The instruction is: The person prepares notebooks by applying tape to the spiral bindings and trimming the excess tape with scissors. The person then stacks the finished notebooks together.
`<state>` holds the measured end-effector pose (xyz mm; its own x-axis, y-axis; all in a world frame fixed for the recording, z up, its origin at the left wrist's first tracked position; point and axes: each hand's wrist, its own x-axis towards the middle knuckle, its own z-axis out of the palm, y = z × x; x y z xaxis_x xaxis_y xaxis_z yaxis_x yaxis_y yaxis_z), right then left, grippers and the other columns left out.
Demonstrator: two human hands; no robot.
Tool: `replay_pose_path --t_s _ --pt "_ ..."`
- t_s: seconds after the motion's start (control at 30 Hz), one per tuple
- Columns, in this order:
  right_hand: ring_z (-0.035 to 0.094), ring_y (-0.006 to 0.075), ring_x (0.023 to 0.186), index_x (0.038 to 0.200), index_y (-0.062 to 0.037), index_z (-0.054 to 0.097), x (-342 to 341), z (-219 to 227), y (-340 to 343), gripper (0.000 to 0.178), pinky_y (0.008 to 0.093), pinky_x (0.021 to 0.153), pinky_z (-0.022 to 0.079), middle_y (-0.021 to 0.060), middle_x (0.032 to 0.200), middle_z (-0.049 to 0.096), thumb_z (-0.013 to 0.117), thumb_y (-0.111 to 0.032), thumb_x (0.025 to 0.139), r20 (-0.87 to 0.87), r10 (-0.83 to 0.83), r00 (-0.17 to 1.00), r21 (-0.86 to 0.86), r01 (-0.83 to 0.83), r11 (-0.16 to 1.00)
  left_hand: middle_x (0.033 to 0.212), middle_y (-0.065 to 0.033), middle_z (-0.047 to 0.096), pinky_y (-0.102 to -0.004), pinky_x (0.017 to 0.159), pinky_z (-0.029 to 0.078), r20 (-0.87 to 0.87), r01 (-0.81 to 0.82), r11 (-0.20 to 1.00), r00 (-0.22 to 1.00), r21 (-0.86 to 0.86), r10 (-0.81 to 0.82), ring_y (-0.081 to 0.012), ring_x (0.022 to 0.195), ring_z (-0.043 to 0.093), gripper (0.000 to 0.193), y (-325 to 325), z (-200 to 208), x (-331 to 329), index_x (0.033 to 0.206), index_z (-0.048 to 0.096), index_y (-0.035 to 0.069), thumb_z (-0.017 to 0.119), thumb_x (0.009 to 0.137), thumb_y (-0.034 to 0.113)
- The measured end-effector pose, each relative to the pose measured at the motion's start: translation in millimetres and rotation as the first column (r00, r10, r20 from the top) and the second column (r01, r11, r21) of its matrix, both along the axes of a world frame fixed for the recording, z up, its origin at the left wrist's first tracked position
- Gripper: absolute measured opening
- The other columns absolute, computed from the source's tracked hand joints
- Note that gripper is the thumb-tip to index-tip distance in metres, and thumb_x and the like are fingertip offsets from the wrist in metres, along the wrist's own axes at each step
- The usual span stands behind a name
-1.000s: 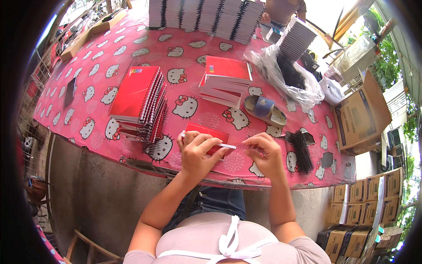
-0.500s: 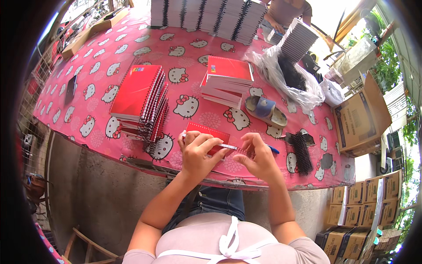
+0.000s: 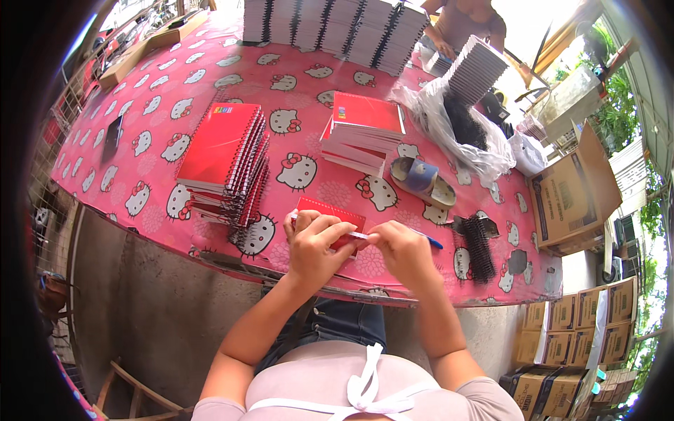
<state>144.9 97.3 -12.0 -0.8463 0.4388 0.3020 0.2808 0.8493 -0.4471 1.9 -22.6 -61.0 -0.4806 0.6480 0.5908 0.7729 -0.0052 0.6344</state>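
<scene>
Fingers point(image 3: 324, 226) of the left hand point(image 3: 309, 247) are closed on a pale, narrow edge at the notebook, while those of the right hand point(image 3: 404, 254) are drawn together in a pinch at that edge's right end; what is pinched between them is hidden and cannot be told. Both hands are held over the near side of the table point(image 3: 302, 142), which is covered in a pink printed cloth. Along its far side, white books point(image 3: 340, 31) are stood in a row, their dark spirals visible. Nearer, to the left, a coiled stack point(image 3: 217, 151) of red notebooks is piled; to the right of it a loose stack point(image 3: 368, 116) is set, along which no coil can be seen. The red notebook point(image 3: 330, 208) being worked on is laid at the near edge of the table, partly covered by the left hand, with a row of small marks, probably punched holes, shown along its upper edge. Judged from this, the binding edge is being worked, perhaps for a coil. For the next move, a firm left grip and small, careful turns by the right fingertips seem to be called for. Black coils point(image 3: 479, 249) are left farther right, and a blue pen point(image 3: 434, 243) is placed just beside the right hand.
</scene>
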Motion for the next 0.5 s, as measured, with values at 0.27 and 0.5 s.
replay_pose_path --t_s 0.27,0.5 --pt "0.064 0.0337 0.094 0.111 -0.0030 0.058 42 -43 166 0.053 0.0427 0.081 0.051 0.0168 0.093 0.066 0.078 -0.030 0.070 0.168 -0.448 0.878 0.285 0.392 0.875 0.080 0.0057 0.065 -0.0391 0.089 0.033 -0.042 0.044 0.997 0.998 0.062 -0.041 -0.0172 0.089 0.053 0.038 10 8 -2 0.092 0.072 0.017 0.087 0.058 0.023" --pt "0.059 0.0128 0.075 0.100 -0.0009 0.057 27 -1 94 0.032 0.0296 0.068 0.050 0.0004 0.082 0.064 0.074 -0.015 0.077 -0.261 -0.284 0.922 -0.734 0.001 0.679 0.081 0.0034 0.063 -0.0412 0.091 0.034 -0.011 0.027 0.999 1.000 0.045 -0.026 -0.0197 0.090 0.053 0.037 2 3 -8 0.080 0.064 0.014 0.089 0.055 0.026"
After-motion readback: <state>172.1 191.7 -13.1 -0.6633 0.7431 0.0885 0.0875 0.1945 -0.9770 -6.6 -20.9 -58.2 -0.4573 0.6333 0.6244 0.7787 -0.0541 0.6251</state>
